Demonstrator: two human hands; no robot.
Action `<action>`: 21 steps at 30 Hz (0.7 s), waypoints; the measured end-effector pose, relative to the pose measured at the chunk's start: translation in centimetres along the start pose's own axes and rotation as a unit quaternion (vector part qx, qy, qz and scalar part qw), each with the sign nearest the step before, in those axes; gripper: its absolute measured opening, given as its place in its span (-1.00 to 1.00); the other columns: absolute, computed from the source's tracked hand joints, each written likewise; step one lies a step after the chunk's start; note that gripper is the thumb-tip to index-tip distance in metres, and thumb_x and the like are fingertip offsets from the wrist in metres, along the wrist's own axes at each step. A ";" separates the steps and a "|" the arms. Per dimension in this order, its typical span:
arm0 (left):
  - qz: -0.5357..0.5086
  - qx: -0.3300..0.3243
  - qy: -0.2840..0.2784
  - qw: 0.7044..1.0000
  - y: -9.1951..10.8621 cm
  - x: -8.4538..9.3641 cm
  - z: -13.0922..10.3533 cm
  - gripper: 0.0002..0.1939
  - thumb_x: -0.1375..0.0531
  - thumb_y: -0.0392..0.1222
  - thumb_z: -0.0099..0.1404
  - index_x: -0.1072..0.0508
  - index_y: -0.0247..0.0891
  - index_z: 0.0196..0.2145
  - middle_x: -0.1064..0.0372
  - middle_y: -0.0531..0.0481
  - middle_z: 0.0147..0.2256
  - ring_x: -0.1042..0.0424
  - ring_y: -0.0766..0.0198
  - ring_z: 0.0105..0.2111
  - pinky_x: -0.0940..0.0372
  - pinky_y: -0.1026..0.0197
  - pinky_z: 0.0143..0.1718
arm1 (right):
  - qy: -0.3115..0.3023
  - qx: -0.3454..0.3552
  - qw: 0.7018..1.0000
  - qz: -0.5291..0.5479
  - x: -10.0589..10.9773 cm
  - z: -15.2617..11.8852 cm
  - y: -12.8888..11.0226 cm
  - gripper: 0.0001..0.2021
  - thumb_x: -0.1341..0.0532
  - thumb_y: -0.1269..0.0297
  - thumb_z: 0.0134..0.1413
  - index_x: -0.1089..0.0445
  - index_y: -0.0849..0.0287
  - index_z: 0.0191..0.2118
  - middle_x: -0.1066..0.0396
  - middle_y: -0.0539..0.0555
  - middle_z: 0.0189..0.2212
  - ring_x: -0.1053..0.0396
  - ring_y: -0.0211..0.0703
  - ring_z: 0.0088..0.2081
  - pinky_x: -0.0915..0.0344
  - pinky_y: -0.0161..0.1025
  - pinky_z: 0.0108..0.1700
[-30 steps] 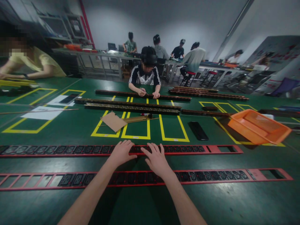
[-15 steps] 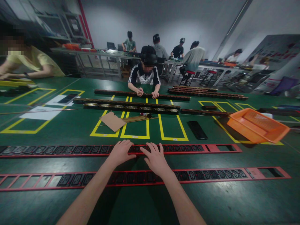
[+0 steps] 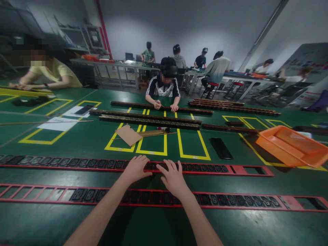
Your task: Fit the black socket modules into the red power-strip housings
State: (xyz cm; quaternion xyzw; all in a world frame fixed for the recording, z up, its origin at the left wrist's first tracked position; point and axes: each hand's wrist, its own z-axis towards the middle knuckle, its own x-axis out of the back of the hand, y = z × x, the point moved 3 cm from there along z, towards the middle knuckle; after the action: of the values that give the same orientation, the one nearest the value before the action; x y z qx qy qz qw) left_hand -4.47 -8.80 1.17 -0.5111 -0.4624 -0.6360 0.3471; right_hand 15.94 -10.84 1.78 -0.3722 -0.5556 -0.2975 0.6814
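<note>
Two long red strips with black sockets lie across the green table, one behind the other. On the farther red strip [image 3: 248, 169] rests my left hand [image 3: 137, 169], fingers spread and pointing away from me. Beside it, to the right, my right hand [image 3: 174, 176] lies over the same strip with its fingers apart. Neither hand shows anything held. The nearer red strip [image 3: 290, 202] passes beneath my forearms; its left part has open slots, while black sockets fill the middle and right. My hands hide part of the farther strip's sockets.
Beyond the strips are a cardboard piece [image 3: 128, 135], a black phone [image 3: 221, 148], an orange basket [image 3: 292, 147] and long dark rails [image 3: 151, 119]. A person [image 3: 164, 85] works across the table; another person [image 3: 56, 73] sits at the left.
The view has shifted, so the table and its objects appear farther right and mostly slightly lower. My hands keep nearly the same pose on the farther strip.
</note>
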 end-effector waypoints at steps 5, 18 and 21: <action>0.002 -0.001 0.000 1.000 -0.1 -0.1 0.0 -0.53 -0.29 0.14 0.13 -0.41 -0.18 -0.09 -0.41 -0.04 -0.12 -0.35 0.08 -0.09 -0.19 0.06 -0.09 | -0.004 0.005 1.000 0.002 0.3 0.0 -0.1 -0.50 -0.16 0.27 0.22 -0.18 -0.20 0.25 -0.14 0.08 0.26 -0.03 0.06 0.28 0.24 0.32 0.30; 0.010 -0.049 -0.031 0.998 0.5 0.1 0.1 -0.54 -0.31 0.12 0.12 -0.41 -0.19 -0.11 -0.42 -0.07 -0.14 -0.38 0.07 -0.10 -0.22 0.08 -0.08 | 0.037 -0.033 0.999 0.018 -0.2 0.2 0.4 -0.53 -0.21 0.28 0.22 -0.21 0.00 0.23 -0.34 0.12 0.07 -0.22 0.00 0.14 0.27 0.31 0.32; 0.015 -0.048 -0.022 0.998 0.6 0.1 0.0 -0.53 -0.32 0.13 0.10 -0.42 -0.19 -0.13 -0.42 -0.07 -0.14 -0.38 0.06 -0.10 -0.22 0.07 -0.08 | 0.029 -0.046 0.998 0.013 -0.2 0.2 0.4 -0.52 -0.22 0.31 0.20 -0.21 0.01 0.22 -0.36 0.12 0.04 -0.24 0.01 0.12 0.25 0.31 0.31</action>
State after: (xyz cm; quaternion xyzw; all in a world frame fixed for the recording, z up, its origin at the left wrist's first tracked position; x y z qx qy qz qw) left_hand -3.96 -8.96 1.43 -0.5479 -0.4314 -0.6407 0.3213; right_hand 16.19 -10.47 1.55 -0.4013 -0.5166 -0.3242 0.6834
